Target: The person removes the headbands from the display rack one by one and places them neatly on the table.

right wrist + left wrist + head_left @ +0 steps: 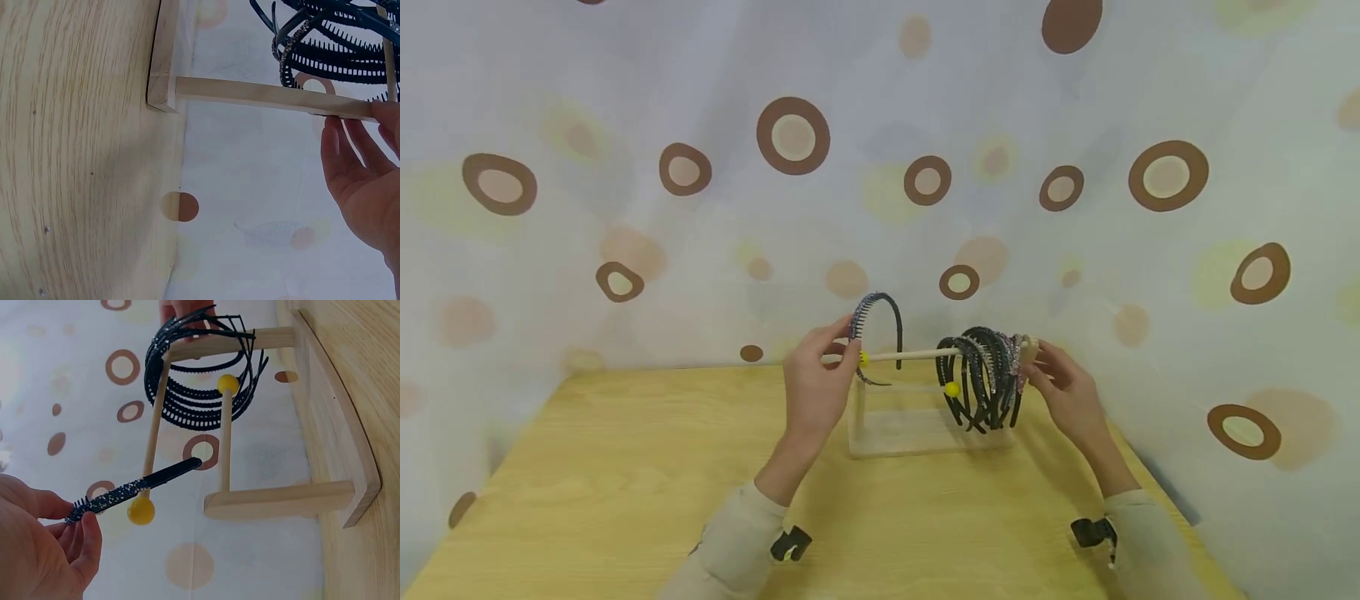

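Observation:
A glittery dark headband (857,319) with comb teeth is pinched between the thumb and fingers of my left hand (817,385). It stands at the left end of a wooden rod (917,355), by the rod's yellow ball (141,510). Whether the band goes around the rod, I cannot tell. Several black and sparkly headbands (981,367) hang bunched at the rod's right end. My right hand (1067,398) grips the top of the rack's wooden upright (275,97) beside them, thumb on one side and fingers on the other.
The wooden rack's base (340,419) stands on a wood-grain table (647,467). A second, lower rod (226,444) carries another yellow ball (952,389). Behind rises a spotted wall covering (850,217). Black straps or mounts (791,543) show at both sleeves.

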`<control>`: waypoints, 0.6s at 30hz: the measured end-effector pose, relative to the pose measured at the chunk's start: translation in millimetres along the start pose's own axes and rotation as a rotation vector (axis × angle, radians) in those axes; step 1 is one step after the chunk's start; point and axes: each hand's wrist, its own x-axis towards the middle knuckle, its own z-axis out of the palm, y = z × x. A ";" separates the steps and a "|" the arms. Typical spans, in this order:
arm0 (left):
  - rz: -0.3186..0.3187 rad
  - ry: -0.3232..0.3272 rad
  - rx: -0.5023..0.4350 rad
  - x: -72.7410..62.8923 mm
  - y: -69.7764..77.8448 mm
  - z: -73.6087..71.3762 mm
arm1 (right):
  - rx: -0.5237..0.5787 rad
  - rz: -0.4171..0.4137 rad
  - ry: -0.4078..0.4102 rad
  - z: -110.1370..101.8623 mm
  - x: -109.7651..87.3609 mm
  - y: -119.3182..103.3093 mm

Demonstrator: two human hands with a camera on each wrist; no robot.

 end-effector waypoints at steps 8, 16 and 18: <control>-0.075 0.037 -0.042 9.6 -11.5 -35.9 | -0.012 -0.023 -0.007 0.9 -0.4 0.6; -0.191 0.047 -0.177 22.7 -46.0 -84.3 | -0.011 -0.031 0.005 2.5 -1.8 1.3; -0.230 0.047 -0.191 26.2 -57.1 -99.9 | -0.013 -0.025 0.008 2.9 -2.7 1.0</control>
